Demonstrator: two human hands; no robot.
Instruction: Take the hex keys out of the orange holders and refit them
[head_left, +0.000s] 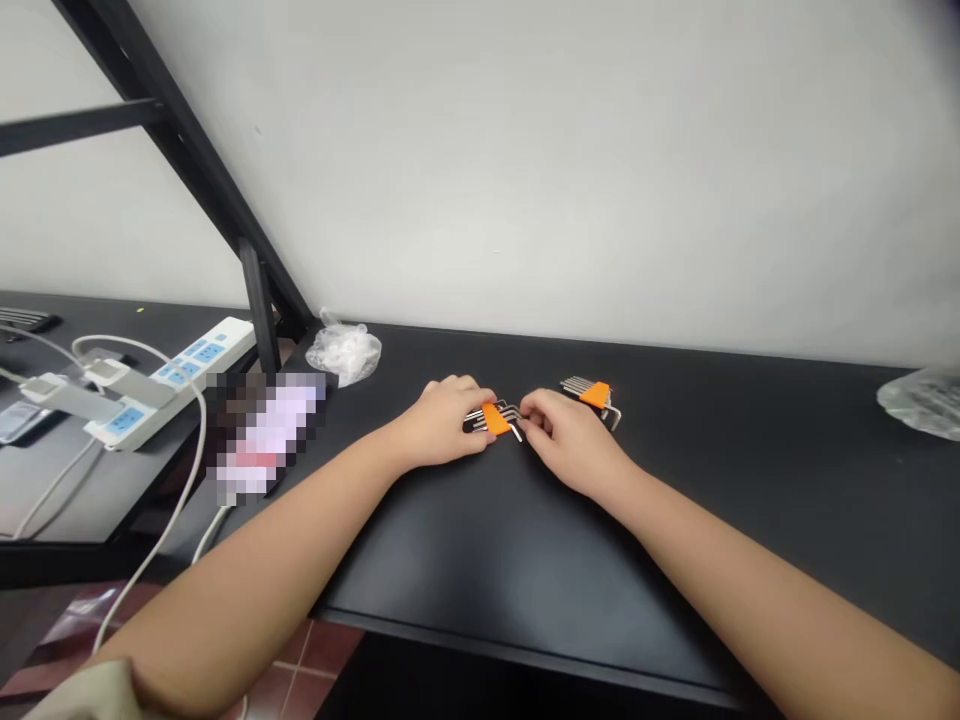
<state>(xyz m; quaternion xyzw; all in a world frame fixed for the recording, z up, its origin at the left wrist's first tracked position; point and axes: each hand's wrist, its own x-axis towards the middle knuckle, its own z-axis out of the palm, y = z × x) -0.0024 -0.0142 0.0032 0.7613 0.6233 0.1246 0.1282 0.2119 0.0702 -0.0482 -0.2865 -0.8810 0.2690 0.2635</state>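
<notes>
Between my hands, low over the black table (465,560), is a hex key set (496,419) with an orange and black holder and several bent silver keys. My left hand (454,420) grips the holder from the left, thumb at the near edge and fingers at the far edge. The fingers of my right hand (559,430) pinch at the bent end of a hex key on the set's right side. A second hex key set (596,394), also with an orange holder, lies just beyond my right hand, partly hidden by it.
A crumpled clear plastic bag (345,350) lies at the back left, another plastic bag (924,402) at the right edge. On the left are a phone (270,435) with a blurred screen, a white power strip (180,380) with cables, and a black metal frame (202,160).
</notes>
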